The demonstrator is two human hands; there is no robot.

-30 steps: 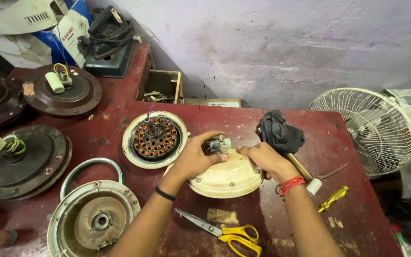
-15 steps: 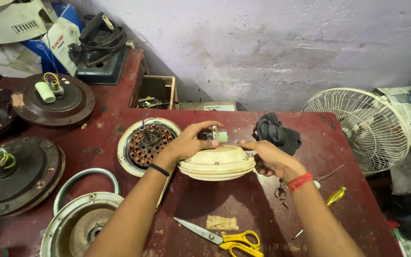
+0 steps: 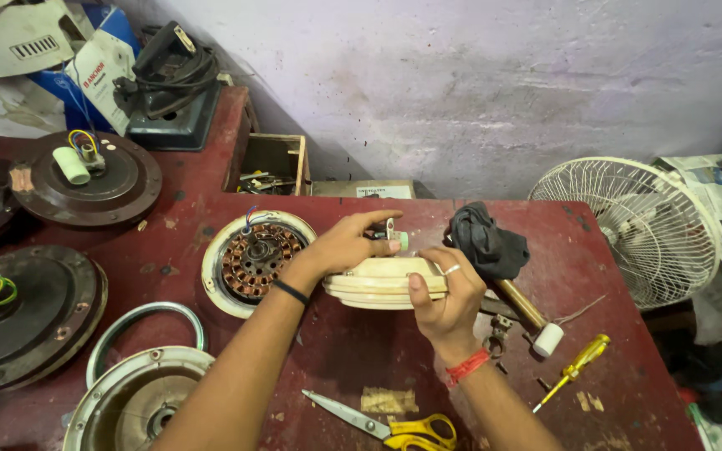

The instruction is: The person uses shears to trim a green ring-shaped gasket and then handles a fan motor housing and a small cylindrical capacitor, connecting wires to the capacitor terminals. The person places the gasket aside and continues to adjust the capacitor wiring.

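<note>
A white card label leans on a blue box, top left.

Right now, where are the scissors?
In the head view, the yellow-handled scissors lie on the red table near its front edge, below the right hand, left of the yellow screwdriver.

My one camera sits on my head and looks steeply down and forward over the red table, close enough that my forearms enter from the near edge. It faces the far wall. My hands sit mid-frame, the white fan at far right, dark motor housings left.
</note>
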